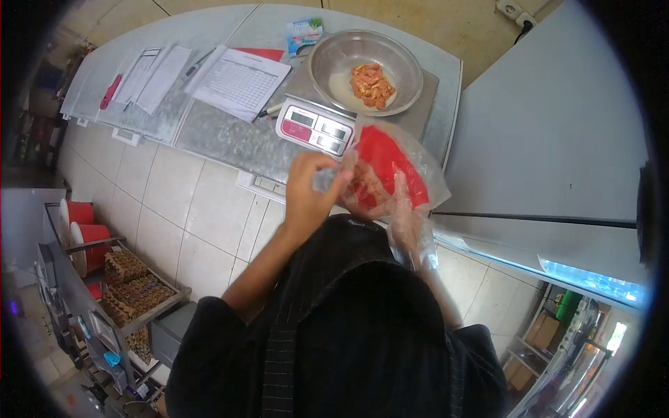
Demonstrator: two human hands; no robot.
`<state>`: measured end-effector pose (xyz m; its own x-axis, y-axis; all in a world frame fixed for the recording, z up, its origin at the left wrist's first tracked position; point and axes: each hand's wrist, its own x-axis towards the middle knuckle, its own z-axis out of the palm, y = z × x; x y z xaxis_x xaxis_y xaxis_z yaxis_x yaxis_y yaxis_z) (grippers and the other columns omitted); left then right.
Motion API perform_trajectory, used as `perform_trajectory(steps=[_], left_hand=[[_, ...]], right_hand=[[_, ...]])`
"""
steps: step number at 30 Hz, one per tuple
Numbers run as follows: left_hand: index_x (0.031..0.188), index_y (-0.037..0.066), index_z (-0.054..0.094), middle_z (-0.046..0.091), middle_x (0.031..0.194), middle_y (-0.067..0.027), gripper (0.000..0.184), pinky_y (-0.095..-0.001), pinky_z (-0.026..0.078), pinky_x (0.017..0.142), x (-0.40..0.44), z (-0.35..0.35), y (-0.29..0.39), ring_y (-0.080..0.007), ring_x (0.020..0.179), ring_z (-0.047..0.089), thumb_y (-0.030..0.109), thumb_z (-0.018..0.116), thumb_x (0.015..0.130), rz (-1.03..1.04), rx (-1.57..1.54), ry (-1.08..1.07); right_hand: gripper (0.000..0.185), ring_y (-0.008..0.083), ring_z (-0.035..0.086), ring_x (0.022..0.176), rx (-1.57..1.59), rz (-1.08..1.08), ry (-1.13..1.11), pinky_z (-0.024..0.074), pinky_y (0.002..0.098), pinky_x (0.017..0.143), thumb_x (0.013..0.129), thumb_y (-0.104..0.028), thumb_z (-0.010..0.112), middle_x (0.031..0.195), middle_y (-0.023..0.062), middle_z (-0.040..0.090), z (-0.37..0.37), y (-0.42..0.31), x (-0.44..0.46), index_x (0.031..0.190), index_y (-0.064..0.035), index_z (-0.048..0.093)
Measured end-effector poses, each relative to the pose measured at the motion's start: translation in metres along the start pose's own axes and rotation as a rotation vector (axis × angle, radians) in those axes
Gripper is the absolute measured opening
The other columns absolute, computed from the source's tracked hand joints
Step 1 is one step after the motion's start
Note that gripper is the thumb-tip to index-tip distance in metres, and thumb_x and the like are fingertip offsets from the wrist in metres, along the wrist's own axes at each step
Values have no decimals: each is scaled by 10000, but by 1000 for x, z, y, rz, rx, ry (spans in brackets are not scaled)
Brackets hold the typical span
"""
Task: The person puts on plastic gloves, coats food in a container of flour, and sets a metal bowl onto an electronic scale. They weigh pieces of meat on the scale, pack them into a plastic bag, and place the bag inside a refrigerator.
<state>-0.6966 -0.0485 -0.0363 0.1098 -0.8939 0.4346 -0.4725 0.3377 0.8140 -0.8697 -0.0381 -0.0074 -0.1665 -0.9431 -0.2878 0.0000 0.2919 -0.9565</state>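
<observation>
The clear plastic bag (415, 180), with a large red area on it, is in front of you at the near edge of the counter (223, 139), just beside the scale's display. Pale pink pieces (369, 182) show at its near-left side. Your right hand (406, 219), covered in clear plastic to the wrist, has the bag gripped: the thumb lies up along its face and the other fingers curl around the near side, partly hidden. Your left hand (310, 191) is bare and at the bag's left edge; its thumb and forefinger bend toward each other with a small gap behind the tips, and you cannot tell whether they pinch the film.

Beyond the bag stands the scale (315, 130), with a red and white panel. A metal bowl (401, 63) sits on its platform, holding a heap of orange-brown pieces (373, 85) beside a whitish patch. A blue and white packet (304, 35) lies near the bowl's far-left rim. Farther left on the counter are printed sheets (237, 80) over a red folder (261, 53). To your right rises a large pale grey cabinet (550, 132); at your lower left, stacked egg trays (136, 296) rest on a rack near red tubs (90, 247).
</observation>
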Motion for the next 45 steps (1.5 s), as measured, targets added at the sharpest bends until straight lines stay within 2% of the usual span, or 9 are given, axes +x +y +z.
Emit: perform_trajectory(steps=[8, 11, 24, 29, 32, 34, 40, 43, 45], left_hand=[[1074, 17, 625, 592, 1038, -131, 364, -340, 412, 886, -25, 31, 11, -282, 1007, 545, 103, 736, 737, -50, -63, -181], [1059, 5, 633, 599, 1061, -130, 338, -339, 408, 899, -20, 27, 7, -283, 1037, 540, 128, 721, 757, -105, -210, -302], [958, 62, 680, 669, 954, -70, 217, -389, 385, 905, -6, 17, 1, -248, 989, 579, 97, 673, 744, 212, -236, -510], [891, 16, 687, 667, 874, -85, 141, -307, 460, 797, 13, 16, -21, -190, 895, 606, 15, 633, 760, -93, -459, -698], [963, 14, 671, 669, 906, -62, 190, -282, 448, 826, 29, 16, -32, -157, 926, 591, 16, 626, 779, -185, -545, -870], [1015, 13, 659, 668, 936, -58, 226, -271, 441, 844, 32, 16, -36, -147, 952, 582, 16, 615, 794, -182, -581, -978], [1212, 32, 573, 615, 1147, -109, 321, -286, 388, 957, 52, -7, -42, -184, 1076, 552, 123, 490, 915, -193, -734, -1258], [1221, 0, 552, 575, 1215, -135, 342, -318, 348, 1001, 58, -2, -55, -246, 1139, 525, 179, 497, 935, -544, -1038, -1424], [1196, -2, 567, 591, 1190, -130, 339, -318, 367, 983, 53, 11, -47, -246, 1123, 534, 194, 515, 923, -259, -858, -1474]], right_hand=[[434, 161, 543, 1029, 200, -66, -87, 450, 264, 880, 936, -281, 528, 1163, 127, 555, -15, -13, -8, 1230, 34, 477], [309, 178, 559, 1001, -344, -314, -92, 479, 267, 809, 952, -175, 493, 1146, 80, 568, -21, 12, -16, 1229, -41, 517], [605, 324, 592, 1003, 458, 294, 307, 515, 400, 858, 869, -330, 585, 1178, 222, 529, -34, 0, -38, 1267, 77, 378], [616, 311, 566, 1053, 232, -91, -135, 487, 399, 884, 874, -274, 573, 1218, 215, 503, -90, 27, -61, 1302, 89, 319], [636, 324, 511, 1139, -14, -405, 30, 458, 441, 944, 838, -359, 628, 1261, 155, 503, -129, 78, -27, 1307, 6, 402], [598, 285, 489, 1167, 332, -215, 135, 462, 402, 923, 790, -254, 681, 1274, 154, 492, -138, 106, 7, 1271, 19, 454], [369, 251, 598, 941, -67, -247, -454, 456, 333, 869, 832, -317, 607, 1006, 150, 637, -73, 31, -10, 978, 18, 661], [349, 238, 603, 941, 44, -251, -555, 462, 344, 864, 834, -280, 612, 1003, 153, 641, -78, 29, -8, 991, 29, 650], [342, 238, 604, 941, 36, -209, -586, 464, 344, 861, 834, -271, 613, 998, 152, 643, -79, 25, -5, 990, 31, 649]])
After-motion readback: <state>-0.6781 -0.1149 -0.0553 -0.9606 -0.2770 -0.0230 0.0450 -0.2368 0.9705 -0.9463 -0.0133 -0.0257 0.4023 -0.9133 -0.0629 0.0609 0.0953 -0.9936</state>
